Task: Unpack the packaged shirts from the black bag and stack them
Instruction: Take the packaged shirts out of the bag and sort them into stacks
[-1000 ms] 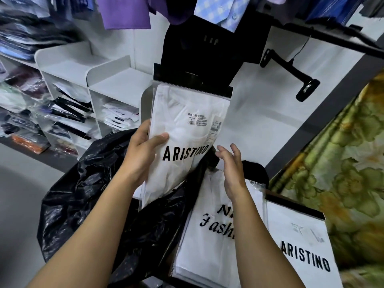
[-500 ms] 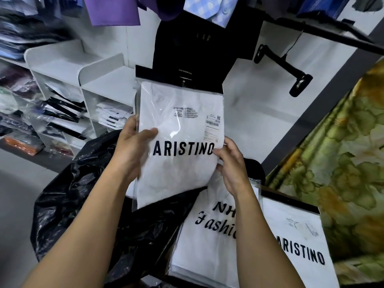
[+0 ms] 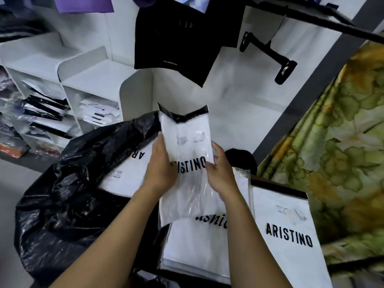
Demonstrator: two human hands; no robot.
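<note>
The black bag [image 3: 68, 183] gapes at left. The left hand [image 3: 160, 165] and right hand [image 3: 220, 169] each grip a side edge of the ARISTINO shirt pack [image 3: 187, 146]. Its long axis runs away from the person, and it hangs directly over the stack [image 3: 193, 242].

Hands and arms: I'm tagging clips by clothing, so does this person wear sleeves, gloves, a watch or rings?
Nothing worn shows. The left hand and right hand are ungloved, with no watch, band or ring visible. Both arms are bare to the picture's lower edge, so no sleeve is in view.
</note>
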